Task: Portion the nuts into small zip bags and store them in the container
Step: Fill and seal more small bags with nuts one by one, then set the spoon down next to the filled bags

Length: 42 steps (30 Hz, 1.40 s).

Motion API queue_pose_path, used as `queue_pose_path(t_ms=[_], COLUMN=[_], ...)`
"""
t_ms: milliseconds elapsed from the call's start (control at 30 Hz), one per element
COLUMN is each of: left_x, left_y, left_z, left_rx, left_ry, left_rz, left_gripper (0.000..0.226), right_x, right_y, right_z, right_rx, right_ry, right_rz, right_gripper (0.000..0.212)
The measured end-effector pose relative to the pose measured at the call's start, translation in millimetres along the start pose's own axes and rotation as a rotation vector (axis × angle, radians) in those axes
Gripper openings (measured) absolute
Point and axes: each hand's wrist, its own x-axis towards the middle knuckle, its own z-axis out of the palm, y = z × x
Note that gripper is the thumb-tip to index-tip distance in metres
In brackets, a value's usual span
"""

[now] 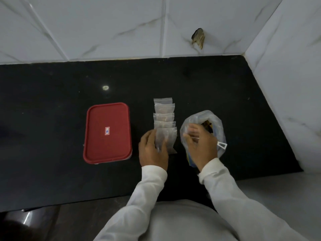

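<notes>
A row of several small clear zip bags (164, 113) lies overlapping on the black counter (52, 101), some with brown nuts inside. My left hand (152, 150) holds the nearest small zip bag (167, 138) by its left edge. To the right stands a large clear plastic bag of nuts (213, 122), its mouth open. My right hand (199, 145) reaches into that mouth with fingers curled; what they hold is hidden. The container with a red lid (107, 133) sits closed to the left of the bags.
White marble-look tiled walls (121, 28) close the counter at the back and right. A chipped hole (198, 38) marks the back wall. A white clip (222, 146) hangs by the big bag. The counter's front edge runs near my body.
</notes>
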Motion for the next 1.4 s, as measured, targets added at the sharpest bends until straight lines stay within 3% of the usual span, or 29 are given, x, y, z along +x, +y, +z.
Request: queue_pose_path(t_ms=[67,167,267,433,733,933,1133,1300,1400], left_x=[-8.5,-10.8,-12.7,-11.8,-11.9,-15.3,-29.2,-28.1,-20.4], left_y=[15.5,44.9,65.7,75.9,79.4,81.4,90.7,83.7,66.8], left_z=[5.3,20.4,46.1,75.8,91.4,94.8,77.4,39.3,16.6], left_rx=[-0.017,-0.134,-0.263,-0.165,-0.006,-0.059,-0.285,-0.544,-0.562], left_ry=[-0.033,-0.285,-0.423,-0.472,-0.427,-0.363,-0.088,0.001,0.049], left_rz=[0.091,0.100,-0.080,-0.252,-0.328,-0.385,-0.275,-0.308,-0.362], left_gripper=[0.034,0.013,0.010,0.009,0.018,0.012,0.004,0.013,0.012], right_x=[3.8,11.5,20.1,32.7,33.2,36.9,24.2,11.9,-1.8], right_y=[8.7,31.1,49.8,58.9,66.2,75.6,51.5,10.0,-7.1], right_z=[-20.2,-42.7,-53.6,-53.8,-57.3,-59.3,-83.3,-64.3,-38.9], right_rx=[-0.006,-0.192,-0.426,-0.695,-0.661,-0.499,-0.063,0.251,0.315], right_ry=[0.010,-0.042,-0.157,-0.397,-0.390,-0.369,-0.139,-0.187,-0.218], right_rz=[-0.008,0.010,0.022,0.058,0.002,0.051,0.005,0.036,0.038], right_gripper=[0.022,0.021,0.027,0.042,0.032,0.031,0.025,0.022,0.024])
